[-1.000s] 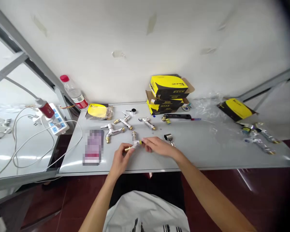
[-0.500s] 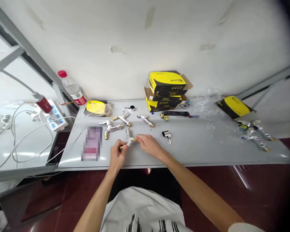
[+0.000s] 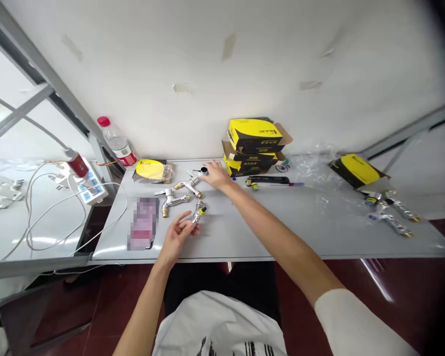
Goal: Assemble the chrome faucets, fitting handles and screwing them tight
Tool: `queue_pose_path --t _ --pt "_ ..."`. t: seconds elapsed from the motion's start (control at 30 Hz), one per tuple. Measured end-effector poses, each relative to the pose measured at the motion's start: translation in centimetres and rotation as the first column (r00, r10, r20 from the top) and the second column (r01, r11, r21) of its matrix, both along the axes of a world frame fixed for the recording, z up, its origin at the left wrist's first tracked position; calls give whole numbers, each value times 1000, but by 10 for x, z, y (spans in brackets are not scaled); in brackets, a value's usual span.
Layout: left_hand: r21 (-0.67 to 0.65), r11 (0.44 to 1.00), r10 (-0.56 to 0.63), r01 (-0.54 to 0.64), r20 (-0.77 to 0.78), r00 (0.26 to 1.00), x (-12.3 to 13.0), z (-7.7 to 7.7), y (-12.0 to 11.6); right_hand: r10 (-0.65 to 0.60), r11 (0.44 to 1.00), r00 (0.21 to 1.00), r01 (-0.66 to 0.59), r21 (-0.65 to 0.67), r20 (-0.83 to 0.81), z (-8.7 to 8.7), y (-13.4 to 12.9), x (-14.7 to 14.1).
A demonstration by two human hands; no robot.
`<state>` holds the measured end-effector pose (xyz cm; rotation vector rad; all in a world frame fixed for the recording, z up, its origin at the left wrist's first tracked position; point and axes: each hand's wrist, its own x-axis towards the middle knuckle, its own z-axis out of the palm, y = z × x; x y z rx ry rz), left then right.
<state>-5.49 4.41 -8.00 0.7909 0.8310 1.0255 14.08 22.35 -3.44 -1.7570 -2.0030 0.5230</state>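
Note:
My left hand (image 3: 178, 235) holds a chrome faucet body (image 3: 196, 217) near the table's front; a yellow ring and a dark stem show at its open top. Farther back, my right hand (image 3: 217, 176) has thumb and fingers around the round cap of a loose chrome faucet handle (image 3: 203, 171). Just left of that hand lies a chrome faucet with brass ends (image 3: 189, 187). Another faucet with its lever fitted (image 3: 172, 200) rests between it and the phone. My right forearm covers part of the table.
Yellow-and-black boxes (image 3: 255, 136) are stacked against the wall, with a black tool (image 3: 269, 180) before them. More faucets (image 3: 393, 222) and plastic wrap (image 3: 315, 155) are at the right. A bottle (image 3: 119, 148), a blurred phone (image 3: 144, 223) and a power strip (image 3: 92, 185) stand left.
My right hand has left the held faucet and reached back to the loose handle. The left hand keeps the faucet, now turned with its ringed end up. The view has shifted slightly.

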Motion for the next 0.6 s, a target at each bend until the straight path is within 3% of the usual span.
queue_pose_path --t 0.13,0.3,0.47,0.6 --pt "-59 988 -134 145 169 976 1 -1 -1 46 999 996 -48 -16 -75 -13 8 -3" --pt "-49 977 -181 206 317 931 10 3 8 59 998 969 -64 -14 -238 11 -37 31" --pt "2 982 -186 190 197 963 22 2 18 96 980 874 -168 -109 -477 39 -106 60" --pt "108 987 -118 119 -11 993 29 -7 15 121 959 888 -220 -179 -445 42 -140 54"
